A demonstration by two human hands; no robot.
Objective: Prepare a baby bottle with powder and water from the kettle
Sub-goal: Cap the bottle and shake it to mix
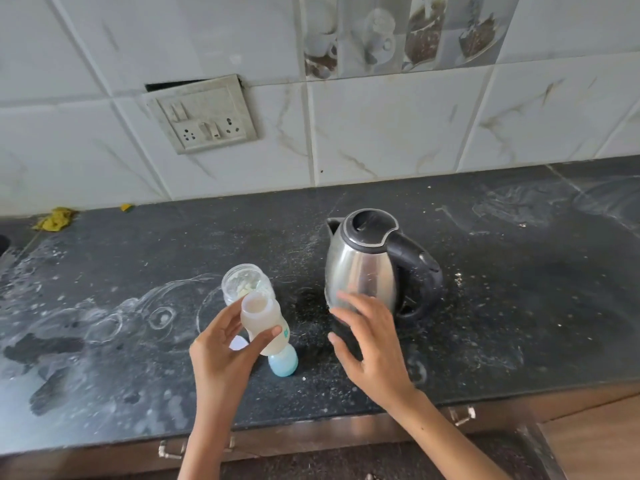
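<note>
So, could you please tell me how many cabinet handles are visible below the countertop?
2: one cabinet handle left of the left forearm, another right of the right forearm. More may be hidden behind the arms.

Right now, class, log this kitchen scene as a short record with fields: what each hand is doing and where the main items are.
left hand: grip on open baby bottle, tilted
right hand: open, empty, in front of kettle
bottle cap: blue, on counter
powder jar: open, behind bottle
kettle lid: closed

Dark speckled countertop (pixel 519 306) (smeared white), steel kettle (pixel 362 268), powder jar (pixel 246 284), yellow cloth (pixel 57 219)
</note>
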